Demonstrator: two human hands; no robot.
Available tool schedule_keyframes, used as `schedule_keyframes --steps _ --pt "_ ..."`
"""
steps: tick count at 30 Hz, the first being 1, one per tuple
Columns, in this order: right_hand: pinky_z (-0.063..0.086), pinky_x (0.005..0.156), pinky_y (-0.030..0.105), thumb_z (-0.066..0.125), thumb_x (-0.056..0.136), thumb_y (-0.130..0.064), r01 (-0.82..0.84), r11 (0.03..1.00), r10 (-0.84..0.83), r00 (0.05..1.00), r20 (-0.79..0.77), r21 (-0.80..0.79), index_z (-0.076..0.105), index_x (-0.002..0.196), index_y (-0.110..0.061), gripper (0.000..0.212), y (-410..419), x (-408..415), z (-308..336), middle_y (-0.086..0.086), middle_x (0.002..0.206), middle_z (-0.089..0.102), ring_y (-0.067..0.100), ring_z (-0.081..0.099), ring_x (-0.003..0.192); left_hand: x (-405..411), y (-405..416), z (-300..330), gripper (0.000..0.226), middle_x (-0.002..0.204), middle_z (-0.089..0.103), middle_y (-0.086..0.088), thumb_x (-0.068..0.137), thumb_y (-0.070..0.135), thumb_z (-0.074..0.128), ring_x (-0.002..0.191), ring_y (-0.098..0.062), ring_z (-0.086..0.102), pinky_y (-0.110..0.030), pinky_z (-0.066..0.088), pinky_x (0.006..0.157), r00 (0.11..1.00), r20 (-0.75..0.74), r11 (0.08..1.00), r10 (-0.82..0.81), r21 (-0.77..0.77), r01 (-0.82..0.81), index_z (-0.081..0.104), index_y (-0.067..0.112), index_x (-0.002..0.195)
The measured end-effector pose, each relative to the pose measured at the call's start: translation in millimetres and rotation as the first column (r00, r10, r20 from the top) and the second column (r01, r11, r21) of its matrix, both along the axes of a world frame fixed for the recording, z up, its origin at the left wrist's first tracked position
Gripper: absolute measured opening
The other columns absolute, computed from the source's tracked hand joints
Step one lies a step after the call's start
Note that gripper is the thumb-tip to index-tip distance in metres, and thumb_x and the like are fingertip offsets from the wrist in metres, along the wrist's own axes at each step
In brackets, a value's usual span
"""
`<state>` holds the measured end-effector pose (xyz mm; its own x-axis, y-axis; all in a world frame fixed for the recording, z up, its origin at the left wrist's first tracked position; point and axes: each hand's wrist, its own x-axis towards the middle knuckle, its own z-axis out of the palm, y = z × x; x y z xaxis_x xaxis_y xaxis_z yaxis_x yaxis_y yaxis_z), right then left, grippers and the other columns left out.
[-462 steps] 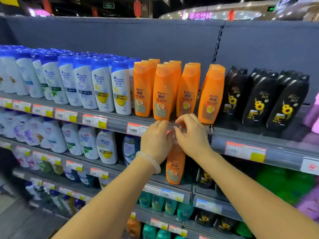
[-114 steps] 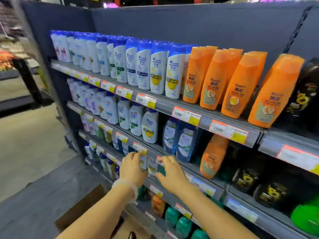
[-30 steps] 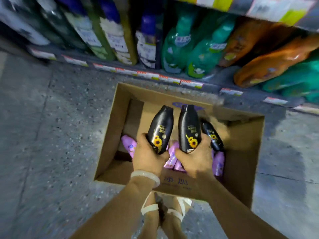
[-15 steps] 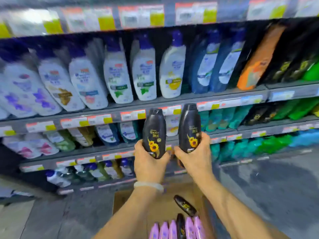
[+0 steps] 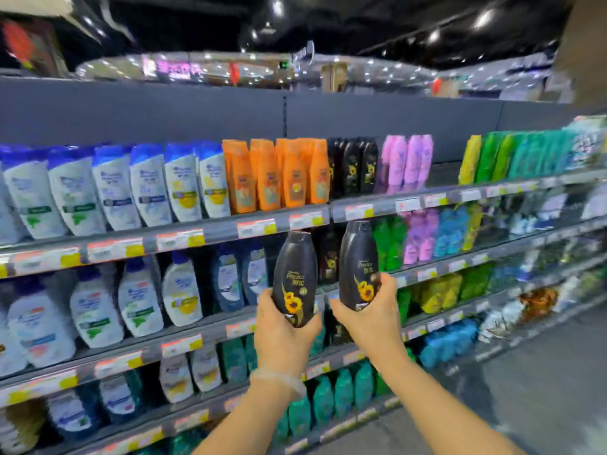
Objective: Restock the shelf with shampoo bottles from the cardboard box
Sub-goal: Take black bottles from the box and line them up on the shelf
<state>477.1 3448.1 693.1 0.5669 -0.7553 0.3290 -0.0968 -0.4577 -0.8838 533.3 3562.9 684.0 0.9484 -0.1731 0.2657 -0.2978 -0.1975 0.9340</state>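
Note:
My left hand (image 5: pixel 284 336) grips the base of a black shampoo bottle (image 5: pixel 294 270) with a sunflower label, held upright. My right hand (image 5: pixel 368 318) grips a second black sunflower bottle (image 5: pixel 358 257), also upright, slightly higher. Both bottles are in front of the second shelf, just below the top shelf's edge (image 5: pixel 308 221). Matching black bottles (image 5: pixel 353 165) stand on the top shelf between orange bottles (image 5: pixel 276 174) and pink bottles (image 5: pixel 407 160). The cardboard box is out of view.
White and blue bottles (image 5: pixel 115 185) fill the left of the top shelf, green ones (image 5: pixel 512 156) the right. More black bottles (image 5: pixel 328 257) sit on the second shelf behind my hands. Grey floor (image 5: pixel 542 389) lies at the lower right.
I have stood up with both black bottles. My view has risen from the box and lower shelves to the top shelves, and the bottles are now raised near the top shelf's edge.

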Motion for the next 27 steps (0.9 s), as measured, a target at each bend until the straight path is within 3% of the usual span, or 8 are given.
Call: schedule_keyframes --steps 5,9,13,19,22,24,27 --pt "0.052 0.081 0.037 0.082 0.061 -0.027 0.020 0.999 -0.020 1.000 -0.003 -0.047 0.036 0.123 -0.012 0.079 -73 -64 30 0.004 0.108 0.056 0.023 0.060 0.096 -53 -72 28 0.055 0.098 0.056 -0.003 0.068 0.022 0.080 0.086 -0.021 0.059 -0.032 0.049 0.070 0.997 -0.012 0.996 -0.076 -0.037 0.075 0.035 0.027 0.100" --pt "0.051 0.078 0.035 0.082 0.060 -0.029 0.055 0.997 -0.055 0.998 0.005 -0.062 0.036 0.120 -0.014 0.077 -122 -91 37 0.004 0.107 0.056 0.022 0.060 0.093 -75 -121 36 0.057 0.095 0.055 0.002 0.066 0.020 0.081 0.081 -0.016 0.058 -0.024 0.046 0.064 0.994 0.009 0.993 -0.107 -0.039 0.107 0.037 0.027 0.101" --pt "0.051 0.081 0.036 0.082 0.061 -0.027 0.040 0.998 -0.041 0.999 -0.008 -0.037 0.031 0.125 -0.014 0.083 -165 -92 34 0.003 0.110 0.050 0.023 0.057 0.097 -75 -164 37 0.058 0.097 0.055 0.004 0.066 0.024 0.080 0.085 -0.014 0.059 -0.026 0.047 0.071 0.992 0.011 0.991 -0.123 -0.047 0.124 0.036 0.029 0.104" --pt "0.051 0.079 0.032 0.080 0.064 -0.027 -0.007 0.999 0.005 0.999 -0.050 -0.043 0.030 0.114 -0.024 0.071 -229 -45 32 0.001 0.106 0.052 0.019 0.058 0.093 -27 -225 40 0.060 0.090 0.047 0.011 0.070 0.022 0.080 0.076 0.009 0.045 -0.009 0.035 0.057 0.993 0.047 0.989 -0.112 -0.088 0.115 0.031 0.030 0.105" --pt "0.051 0.081 0.033 0.081 0.062 -0.029 -0.030 0.999 0.028 0.999 -0.041 -0.044 0.029 0.113 -0.027 0.072 -260 6 40 0.000 0.107 0.052 0.018 0.058 0.094 21 -259 51 0.060 0.090 0.050 0.011 0.068 0.024 0.081 0.076 0.002 0.052 -0.011 0.037 0.059 0.996 0.044 0.989 -0.071 -0.126 0.076 0.035 0.027 0.106" --pt "0.051 0.080 0.033 0.082 0.060 -0.030 -0.042 0.998 0.040 0.998 -0.037 -0.051 0.030 0.113 -0.025 0.074 -280 44 52 0.000 0.106 0.052 0.018 0.058 0.093 55 -281 63 0.058 0.093 0.053 0.006 0.067 0.024 0.081 0.080 -0.008 0.057 -0.019 0.042 0.063 0.998 0.048 0.987 -0.039 -0.151 0.046 0.037 0.027 0.103" --pt "0.047 0.067 0.022 0.082 0.062 -0.026 -0.085 0.996 0.086 0.996 0.023 -0.034 0.030 0.107 -0.025 0.069 -300 95 72 -0.002 0.100 0.051 0.014 0.057 0.086 102 -308 79 0.057 0.098 0.056 0.004 0.067 0.023 0.081 0.087 -0.014 0.058 -0.025 0.044 0.073 0.995 0.097 0.982 0.005 -0.189 0.014 0.040 0.025 0.107"
